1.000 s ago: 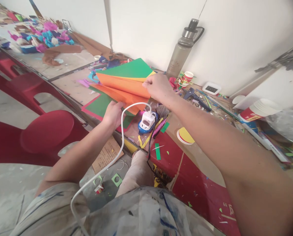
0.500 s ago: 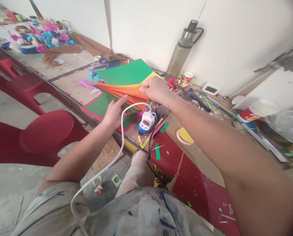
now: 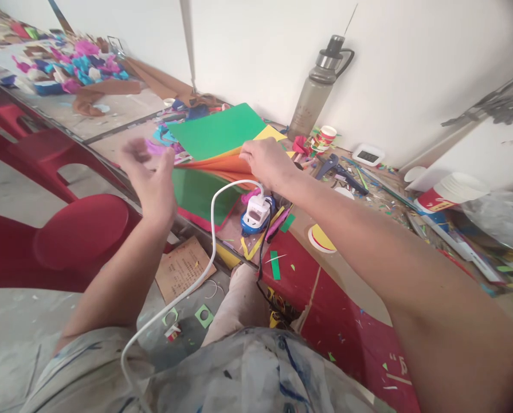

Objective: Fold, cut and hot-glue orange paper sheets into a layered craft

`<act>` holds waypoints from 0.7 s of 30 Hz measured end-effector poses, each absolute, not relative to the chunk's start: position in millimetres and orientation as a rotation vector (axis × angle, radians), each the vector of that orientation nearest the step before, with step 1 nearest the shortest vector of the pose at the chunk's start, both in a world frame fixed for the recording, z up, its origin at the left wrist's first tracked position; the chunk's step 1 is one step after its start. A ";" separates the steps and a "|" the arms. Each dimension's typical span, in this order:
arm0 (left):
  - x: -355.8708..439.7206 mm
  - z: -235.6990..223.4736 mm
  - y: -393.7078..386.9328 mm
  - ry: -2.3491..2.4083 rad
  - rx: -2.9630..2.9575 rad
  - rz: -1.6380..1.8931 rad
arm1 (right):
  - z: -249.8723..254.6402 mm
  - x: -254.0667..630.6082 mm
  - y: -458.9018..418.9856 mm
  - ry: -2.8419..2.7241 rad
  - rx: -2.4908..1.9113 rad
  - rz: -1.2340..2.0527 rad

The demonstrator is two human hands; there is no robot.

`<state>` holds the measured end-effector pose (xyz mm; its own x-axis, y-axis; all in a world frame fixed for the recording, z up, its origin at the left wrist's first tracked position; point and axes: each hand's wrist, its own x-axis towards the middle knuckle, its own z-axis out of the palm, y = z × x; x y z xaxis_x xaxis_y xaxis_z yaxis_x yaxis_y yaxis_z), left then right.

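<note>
My right hand (image 3: 267, 163) pinches the near right edge of a stack of coloured paper. Orange sheets (image 3: 222, 163) bow up under its fingers, with a green sheet (image 3: 219, 131) and a yellow sheet (image 3: 270, 133) showing above them. Beneath lies a dark green sheet (image 3: 202, 189) on a red one (image 3: 222, 222). My left hand (image 3: 151, 180) is raised left of the stack, its fingers apart and somewhat blurred, holding nothing. Just in front of the papers sits a white plug adapter (image 3: 256, 212) on a blue base, with a white cable (image 3: 214, 229) running toward me.
A grey water bottle (image 3: 314, 92) leans near the wall. Paper cups (image 3: 324, 137), a glue gun (image 3: 331, 166), a digital clock (image 3: 368, 155) and scraps litter the right. Crumpled coloured paper (image 3: 84, 63) lies far left. Red stools (image 3: 84, 238) stand left of the table.
My left hand has let go of the papers and moved left and up, its fingers spreading. The orange sheets have dropped flatter, baring more dark green below. My right hand keeps its pinch.
</note>
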<state>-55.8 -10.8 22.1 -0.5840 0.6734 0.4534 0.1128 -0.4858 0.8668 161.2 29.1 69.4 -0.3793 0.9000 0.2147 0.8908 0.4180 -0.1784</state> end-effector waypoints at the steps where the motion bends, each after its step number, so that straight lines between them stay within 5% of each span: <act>1: -58.5 31.7 -12.2 1.458 1.421 2.107 | 69.3 160.7 29.0 -2.417 -1.553 0.063; 5: -56.3 66.5 -1.0 1.637 2.137 1.379 | 71.9 155.4 26.3 -2.472 -1.580 0.063; 10: -50.3 62.8 49.6 1.479 2.322 0.404 | 73.9 152.5 24.3 -2.507 -1.566 -0.010; 16: -54.8 58.6 72.6 1.207 2.407 0.221 | 67.9 156.4 25.5 -2.520 -1.555 -0.044; 21: -60.3 56.2 72.1 1.184 2.246 0.420 | 67.5 160.5 22.0 -2.506 -1.471 -0.003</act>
